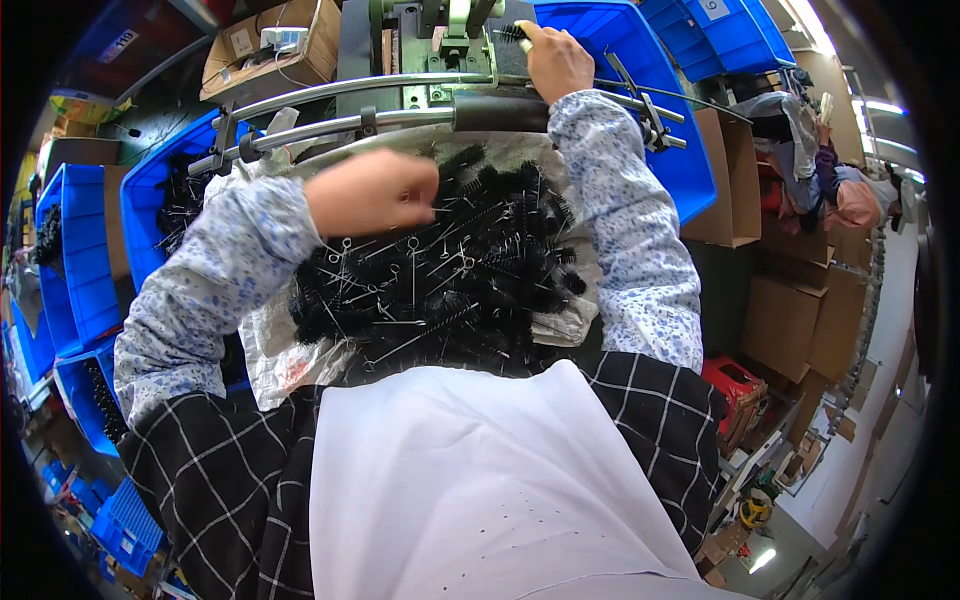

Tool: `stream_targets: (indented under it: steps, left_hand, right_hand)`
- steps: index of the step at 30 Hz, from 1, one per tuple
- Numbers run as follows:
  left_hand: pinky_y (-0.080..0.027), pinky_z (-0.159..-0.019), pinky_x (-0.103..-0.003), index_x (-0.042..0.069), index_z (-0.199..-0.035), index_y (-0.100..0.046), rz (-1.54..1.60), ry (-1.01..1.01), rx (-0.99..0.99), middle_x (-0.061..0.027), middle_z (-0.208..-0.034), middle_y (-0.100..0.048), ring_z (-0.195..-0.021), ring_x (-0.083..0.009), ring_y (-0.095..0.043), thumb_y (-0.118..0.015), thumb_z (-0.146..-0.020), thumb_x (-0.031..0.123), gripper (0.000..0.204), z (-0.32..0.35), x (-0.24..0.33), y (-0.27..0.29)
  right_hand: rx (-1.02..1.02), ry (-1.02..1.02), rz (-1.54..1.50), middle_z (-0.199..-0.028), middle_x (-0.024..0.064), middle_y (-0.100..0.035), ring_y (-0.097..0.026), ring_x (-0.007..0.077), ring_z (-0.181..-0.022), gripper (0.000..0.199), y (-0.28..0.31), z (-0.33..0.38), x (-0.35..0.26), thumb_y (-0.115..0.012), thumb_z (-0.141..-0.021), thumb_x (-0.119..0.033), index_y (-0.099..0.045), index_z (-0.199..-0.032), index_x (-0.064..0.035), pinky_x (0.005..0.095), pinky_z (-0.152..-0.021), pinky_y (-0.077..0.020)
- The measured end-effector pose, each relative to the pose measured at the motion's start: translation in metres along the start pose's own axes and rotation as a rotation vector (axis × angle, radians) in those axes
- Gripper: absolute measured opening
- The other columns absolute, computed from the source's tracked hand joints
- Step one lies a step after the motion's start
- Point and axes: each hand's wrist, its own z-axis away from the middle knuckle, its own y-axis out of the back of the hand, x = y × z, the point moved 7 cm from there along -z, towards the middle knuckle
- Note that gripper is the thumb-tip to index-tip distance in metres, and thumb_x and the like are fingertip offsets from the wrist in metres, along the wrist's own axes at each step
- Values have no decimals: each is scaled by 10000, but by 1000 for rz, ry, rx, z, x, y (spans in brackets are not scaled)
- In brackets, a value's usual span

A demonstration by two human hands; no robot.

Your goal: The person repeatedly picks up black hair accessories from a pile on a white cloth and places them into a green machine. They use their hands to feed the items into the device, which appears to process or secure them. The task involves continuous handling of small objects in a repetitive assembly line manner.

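Note:
My right hand (558,64) is closed around a small black-bristled brush (509,33) beside the green metal machine (455,50). The bristle end points left, toward the machine's head. Blurred by motion, my left hand (372,192) hovers over the left part of a heap of black wire brushes (450,270). Its fingers are curled in, and whatever they may hold is hidden. The brushes in the heap have twisted metal stems, several ending in loops. They lie on a whitish sheet (265,345) in front of me.
Metal rails (400,118) run crosswise between me and the machine. A blue bin (690,185) stands at the right, another blue bin (140,190) with brushes at the left. Cardboard boxes (785,320) stand farther right. A carton (270,50) sits at the back left.

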Motion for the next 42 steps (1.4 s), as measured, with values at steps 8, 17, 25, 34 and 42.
stream_targets:
  steps: [8,17,25,34,42]
  left_hand:
    - [-463,-675,-413,49,-1053,-446,-230,58,-181,-156,-807,-619,-786,-342,-594,-684,-733,220,433,-2,-5,-38]
    - [-465,-651,-428,43,-1056,-416,-247,84,-304,-176,-775,-612,-760,-362,-593,-674,-727,193,444,-11,-3,-45]
    - [-454,-628,-413,24,-1054,-416,-131,58,-224,-147,-703,-580,-696,-344,-579,-643,-668,128,460,-7,3,-32]
    - [-462,-621,-320,-3,-965,-523,59,21,-119,-113,-757,-549,-679,-200,-541,-595,-675,86,312,-6,14,14]
    - [-492,-669,-276,30,-981,-534,47,8,-12,-64,-886,-577,-725,-162,-561,-599,-736,65,256,-4,28,48]
  right_hand:
    - [32,17,42,-901,79,-648,-605,277,-834,276,-15,-13,-2,-541,-803,-175,-611,-1069,-193,398,-745,-478]
    - [10,61,8,-974,76,-616,-578,264,-905,280,-29,-22,1,-558,-805,-199,-615,-1080,-206,385,-804,-454]
    - [-10,-93,93,-1037,107,-587,-550,264,-962,429,-15,0,25,-585,-766,-326,-560,-1133,-105,412,-837,-398]
    - [-8,-89,-57,-948,130,-637,-580,297,-950,354,-22,-5,-3,-603,-714,-286,-626,-1003,-83,422,-768,-431]
    - [-32,-48,-16,-902,90,-639,-588,255,-892,282,-27,-13,-33,-570,-736,-290,-633,-926,-92,411,-745,-402]
